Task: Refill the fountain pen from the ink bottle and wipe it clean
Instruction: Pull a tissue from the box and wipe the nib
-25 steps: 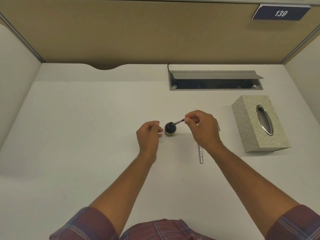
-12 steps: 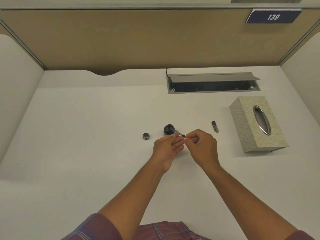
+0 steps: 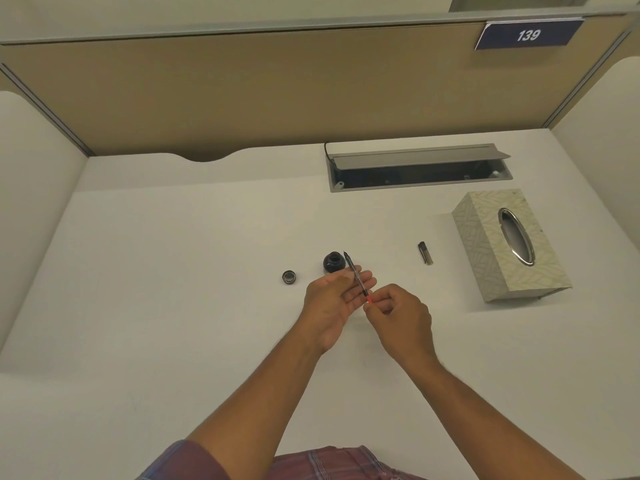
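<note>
The open ink bottle (image 3: 334, 262), small and dark, stands on the white desk with its round cap (image 3: 289, 277) lying to its left. The thin fountain pen section (image 3: 356, 277), nib pointing away past the bottle's right side, lies across the fingers of my left hand (image 3: 334, 299), palm up. My right hand (image 3: 398, 315) pinches the pen's red rear end between thumb and fingers. A dark pen cap (image 3: 425, 253) lies on the desk to the right.
A patterned tissue box (image 3: 509, 247) sits at the right. An open cable tray (image 3: 415, 168) is set in the desk behind. Beige partition walls enclose the desk.
The pen came out of the bottle and toward me. My left hand left the bottle, moved right and opened under the pen; the bottle cap and pen cap came into sight.
</note>
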`<state>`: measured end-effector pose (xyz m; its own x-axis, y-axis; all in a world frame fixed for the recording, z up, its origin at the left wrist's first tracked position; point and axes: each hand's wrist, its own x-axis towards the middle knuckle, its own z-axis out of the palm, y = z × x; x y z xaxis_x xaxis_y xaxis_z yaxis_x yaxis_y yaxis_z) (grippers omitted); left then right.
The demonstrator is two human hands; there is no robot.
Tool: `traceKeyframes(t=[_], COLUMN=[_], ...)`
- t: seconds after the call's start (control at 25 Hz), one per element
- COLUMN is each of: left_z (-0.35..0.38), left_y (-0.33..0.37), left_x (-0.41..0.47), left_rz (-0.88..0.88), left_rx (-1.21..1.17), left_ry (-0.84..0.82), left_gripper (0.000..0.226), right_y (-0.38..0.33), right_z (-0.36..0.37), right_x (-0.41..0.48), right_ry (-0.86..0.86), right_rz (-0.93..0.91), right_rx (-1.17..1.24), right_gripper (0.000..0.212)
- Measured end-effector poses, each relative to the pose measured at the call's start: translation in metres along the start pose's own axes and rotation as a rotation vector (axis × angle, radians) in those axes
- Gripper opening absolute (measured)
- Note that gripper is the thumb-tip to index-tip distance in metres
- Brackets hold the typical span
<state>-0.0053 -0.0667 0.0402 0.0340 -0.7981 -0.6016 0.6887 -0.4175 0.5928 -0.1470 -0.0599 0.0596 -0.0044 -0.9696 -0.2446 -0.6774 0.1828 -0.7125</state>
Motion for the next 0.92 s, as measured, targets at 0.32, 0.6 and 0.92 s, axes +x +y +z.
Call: traceKeyframes(t=[0.32,0.6,0.92], left_z=[0.007,0.036,0.094], left_y=[-0.002,-0.022,-0.055], left_x=[-0.013,-0.019,-0.02], left_rz=[0.01,-0.009,-0.011], left_rx=[0.068,0.164,0.236], left_ry=[-0.086,-0.222,-0.272], left_gripper=[0.027,0.032,0.031], right_y=[0.005,0.016,0.053], right_z=[-0.017,-0.049,-0.101], right_x=[-0.01,-0.015,-0.015], right_ry=[-0.041,-0.073,-0.008], right_rz=[0.038,0.019,0.028], right_rx=[0.189,0.39,0.433], right_gripper=[0.007,0.019,0.017])
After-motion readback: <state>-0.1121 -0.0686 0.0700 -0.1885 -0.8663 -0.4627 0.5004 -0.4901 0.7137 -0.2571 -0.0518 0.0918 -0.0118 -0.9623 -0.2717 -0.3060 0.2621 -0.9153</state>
